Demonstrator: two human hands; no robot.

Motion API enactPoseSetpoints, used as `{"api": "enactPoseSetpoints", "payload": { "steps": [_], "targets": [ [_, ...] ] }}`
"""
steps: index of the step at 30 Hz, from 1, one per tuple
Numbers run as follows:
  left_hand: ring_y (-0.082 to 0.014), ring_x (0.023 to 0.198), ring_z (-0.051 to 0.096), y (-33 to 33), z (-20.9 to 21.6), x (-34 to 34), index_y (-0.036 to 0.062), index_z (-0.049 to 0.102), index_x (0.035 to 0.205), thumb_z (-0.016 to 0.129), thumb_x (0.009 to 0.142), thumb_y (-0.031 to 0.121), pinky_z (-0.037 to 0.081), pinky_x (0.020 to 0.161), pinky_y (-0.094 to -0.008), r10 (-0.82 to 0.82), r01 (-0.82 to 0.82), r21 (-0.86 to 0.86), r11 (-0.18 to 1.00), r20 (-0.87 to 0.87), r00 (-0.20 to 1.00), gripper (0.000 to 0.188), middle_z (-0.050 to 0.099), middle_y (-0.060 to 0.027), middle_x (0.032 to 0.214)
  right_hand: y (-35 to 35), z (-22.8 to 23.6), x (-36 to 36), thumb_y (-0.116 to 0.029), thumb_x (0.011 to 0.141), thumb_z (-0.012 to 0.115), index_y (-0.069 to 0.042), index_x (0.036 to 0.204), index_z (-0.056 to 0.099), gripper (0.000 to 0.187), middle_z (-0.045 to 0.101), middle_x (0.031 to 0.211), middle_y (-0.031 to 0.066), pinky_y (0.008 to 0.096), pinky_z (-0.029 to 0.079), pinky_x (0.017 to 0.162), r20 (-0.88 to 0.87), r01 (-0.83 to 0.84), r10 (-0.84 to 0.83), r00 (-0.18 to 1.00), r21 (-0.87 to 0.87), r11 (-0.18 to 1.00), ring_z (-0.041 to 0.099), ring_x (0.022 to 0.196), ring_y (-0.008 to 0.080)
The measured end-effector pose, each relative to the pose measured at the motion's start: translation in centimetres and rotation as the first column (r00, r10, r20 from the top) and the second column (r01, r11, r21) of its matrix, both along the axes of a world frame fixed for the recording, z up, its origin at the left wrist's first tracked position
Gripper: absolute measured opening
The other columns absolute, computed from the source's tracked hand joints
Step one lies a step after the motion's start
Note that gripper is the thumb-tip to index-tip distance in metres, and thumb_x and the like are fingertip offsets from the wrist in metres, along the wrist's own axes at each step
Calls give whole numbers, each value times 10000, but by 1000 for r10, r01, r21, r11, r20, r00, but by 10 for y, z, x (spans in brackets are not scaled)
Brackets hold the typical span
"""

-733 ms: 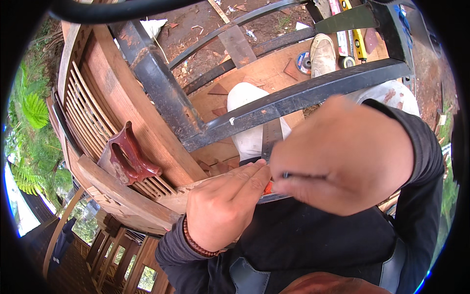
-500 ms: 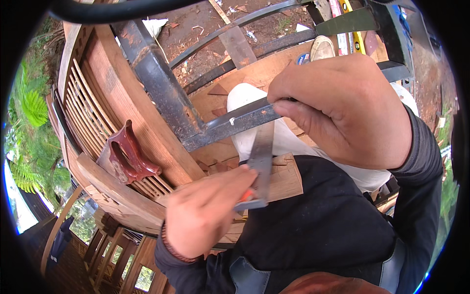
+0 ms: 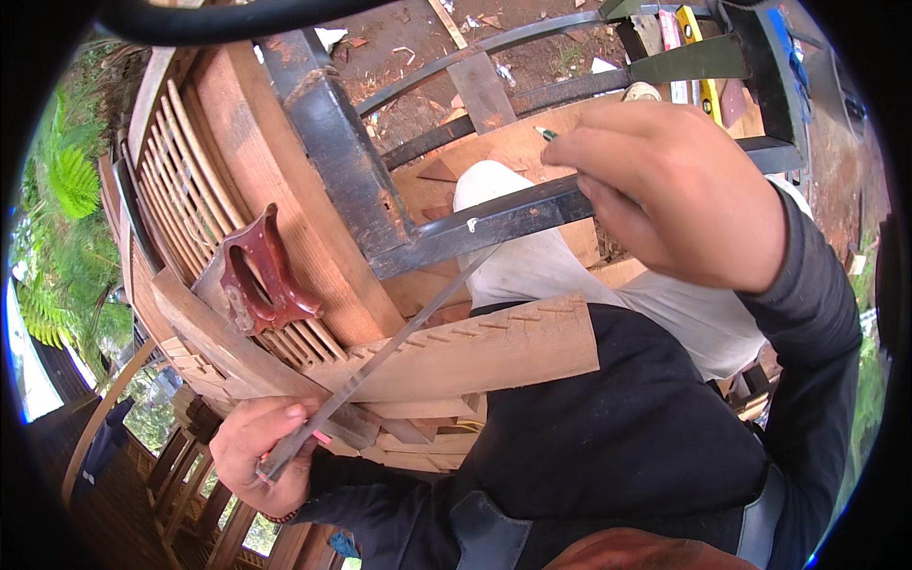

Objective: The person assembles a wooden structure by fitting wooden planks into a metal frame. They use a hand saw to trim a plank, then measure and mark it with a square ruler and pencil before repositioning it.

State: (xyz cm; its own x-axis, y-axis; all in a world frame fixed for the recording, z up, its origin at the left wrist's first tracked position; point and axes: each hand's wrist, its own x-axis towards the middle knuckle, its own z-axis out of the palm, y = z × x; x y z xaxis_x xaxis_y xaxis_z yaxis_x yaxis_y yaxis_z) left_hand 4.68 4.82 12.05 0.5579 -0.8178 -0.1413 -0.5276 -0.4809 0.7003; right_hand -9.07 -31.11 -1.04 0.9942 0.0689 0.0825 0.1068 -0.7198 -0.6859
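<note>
My left hand [image 3: 249, 446] grips a metal carpenter's square [image 3: 388, 351] by its lower end. Its long blade slants up and away, seen nearly edge-on, over a pale wooden board [image 3: 546, 344] that lies against my lap. A row of short slanted notches or marks runs along the board's far edge. Pinched in my right hand [image 3: 670, 185] is a dark green pencil [image 3: 547, 134], its tip pointing left. That hand is at a dark bar [image 3: 513, 217] of a frame; whether it touches the bar I cannot tell.
A handsaw with a red-brown handle [image 3: 271, 271] rests on thin wooden slats [image 3: 180, 161] at the left. Beside it runs a thick timber beam [image 3: 275, 190]. Yellow and pink spirit levels [image 3: 703, 71] lie at the far right. Wood scraps litter the ground.
My left hand has drawn the square down and left, away from the bar, and turned it edge-on. My right hand has lifted slightly, and the pencil now shows. More of the board is visible.
</note>
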Motion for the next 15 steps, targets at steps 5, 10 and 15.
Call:
{"api": "enactPoseSetpoints", "payload": {
  "steps": [5, 10, 15],
  "targets": [
    [-283, 729, 705, 54, 13, -13, 1, 641, 1178, 771, 886, 118, 542, 611, -333, 107, -106, -135, 985, 2, 994, 340, 693, -186, 920, -5, -15, 6, -81, 869, 645, 32, 1071, 672, 233, 658, 914, 199, 479, 519, 771, -32, -8, 4, 999, -126, 992, 648, 834, 422],
    [-251, 837, 709, 140, 18, -41, -45, 575, 1250, 720, 973, 253, 586, 666, -344, 533, -503, -447, 740, -68, 844, 431, 688, -162, 1059, -2, -29, 22, -236, 965, 616, 24, 954, 682, 268, 668, 850, 255, 520, 511, 768, -165, -30, 9, 986, -120, 992, 652, 841, 452],
    [-173, 915, 694, 152, -7, -38, 17, 586, 1283, 619, 1038, 180, 574, 776, -309, 787, -712, -656, 250, -291, 544, 296, 712, -117, 1087, 17, -47, 33, -346, 1022, 567, 42, 916, 685, 420, 656, 837, 305, 539, 488, 773, -263, -66, 31, 964, -126, 990, 639, 842, 490]
  ]
}}
